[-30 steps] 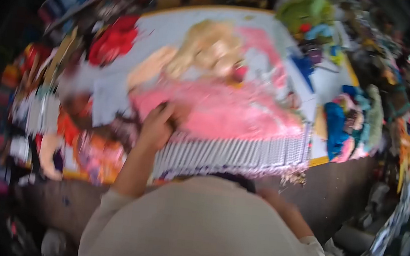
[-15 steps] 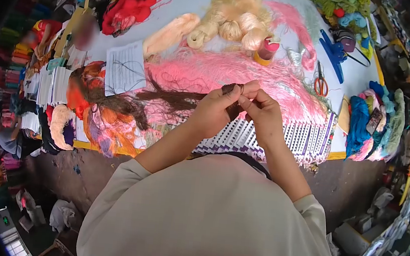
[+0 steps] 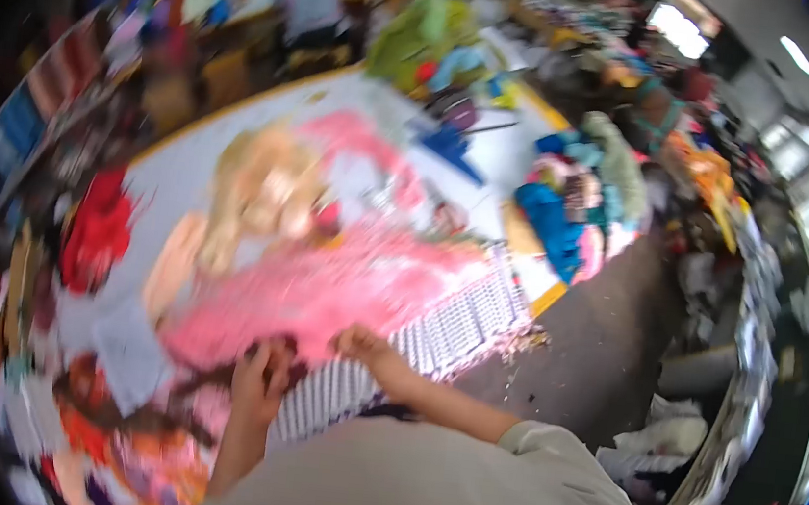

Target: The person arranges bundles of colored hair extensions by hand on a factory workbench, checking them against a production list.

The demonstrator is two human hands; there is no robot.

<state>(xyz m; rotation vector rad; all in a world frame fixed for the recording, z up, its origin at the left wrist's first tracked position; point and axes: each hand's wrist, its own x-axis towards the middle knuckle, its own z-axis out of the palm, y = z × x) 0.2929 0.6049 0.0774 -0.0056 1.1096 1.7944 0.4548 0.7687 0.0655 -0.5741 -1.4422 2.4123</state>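
Observation:
The whole view is smeared by motion. My left hand (image 3: 259, 377) is closed on dark brown yarn (image 3: 284, 346), which shows at its fingertips; more of it trails left over the table. To its right, my right hand (image 3: 365, 349) is held apart from it, fingers pinched together, and anything between them is too blurred to make out. Beneath and beyond both hands spreads a wide mass of pink yarn (image 3: 323, 278). Along the table's near edge, a row of white cards with dark holes (image 3: 457, 317) runs under the right forearm.
Cream skeins (image 3: 268, 189), red yarn (image 3: 99, 230) and a paper sheet (image 3: 133, 352) lie on the table. Farther right are blurred scissors (image 3: 449, 218), a blue plastic tool (image 3: 450, 151) and a pile of coloured yarn (image 3: 556, 214). Orange yarn (image 3: 156, 458) hangs at the lower left.
My view has swung right and tilted, so the table appears shifted left. The hands, previously together at the brown yarn, have parted, with the right hand drawn away from the left.

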